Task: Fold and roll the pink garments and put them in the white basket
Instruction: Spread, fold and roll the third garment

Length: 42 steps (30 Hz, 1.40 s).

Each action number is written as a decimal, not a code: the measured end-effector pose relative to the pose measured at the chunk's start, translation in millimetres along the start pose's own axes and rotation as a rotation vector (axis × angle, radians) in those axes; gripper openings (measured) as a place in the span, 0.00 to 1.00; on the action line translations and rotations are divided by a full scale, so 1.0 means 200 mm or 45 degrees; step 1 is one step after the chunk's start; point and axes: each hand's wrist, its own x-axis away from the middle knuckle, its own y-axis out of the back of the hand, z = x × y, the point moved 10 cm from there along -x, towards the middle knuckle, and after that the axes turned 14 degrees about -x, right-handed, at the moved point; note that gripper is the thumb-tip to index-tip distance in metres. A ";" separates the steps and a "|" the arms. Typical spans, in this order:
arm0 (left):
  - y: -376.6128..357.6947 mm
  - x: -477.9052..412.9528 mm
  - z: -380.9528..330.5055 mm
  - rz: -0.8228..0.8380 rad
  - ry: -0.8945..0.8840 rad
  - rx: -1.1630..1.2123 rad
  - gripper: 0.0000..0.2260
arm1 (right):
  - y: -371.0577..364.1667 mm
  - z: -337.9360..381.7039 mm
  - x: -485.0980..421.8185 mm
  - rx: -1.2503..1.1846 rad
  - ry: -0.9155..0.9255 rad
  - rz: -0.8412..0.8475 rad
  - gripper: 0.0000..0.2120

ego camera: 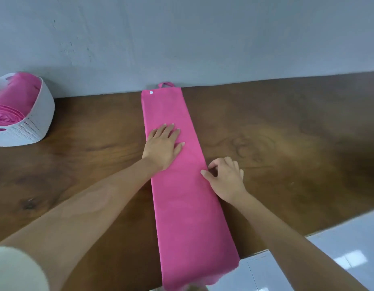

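Currently the pink garment lies as a long folded strip across the table, near end overhanging the edge. Left hand is flat with fingers straight, pressing mid-strip; right hand pinches the right edge. Risk: release either and the fold springs open, giving a crooked roll. White basket sits far left.

We see both arms uncovered from the fingers of the left hand and the right hand back over the wrists, along the left forearm and the right forearm. Far behind the left fingers, up the arm, there is a cream-white sleeve, rounded and blurred at its edge. We cannot make out its fabric.
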 end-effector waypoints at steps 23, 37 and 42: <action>0.00 -0.01 -0.16 0.072 -0.409 0.433 0.31 | 0.08 -0.32 1.05 -0.043 -0.247 -0.334 0.13; -0.03 0.02 -0.10 -0.013 0.129 0.283 0.29 | 0.59 -0.57 0.48 0.187 -0.377 -0.368 0.18; -0.02 0.02 -0.07 -0.011 0.309 0.285 0.29 | 0.67 -0.67 0.17 0.286 -0.392 -0.218 0.22</action>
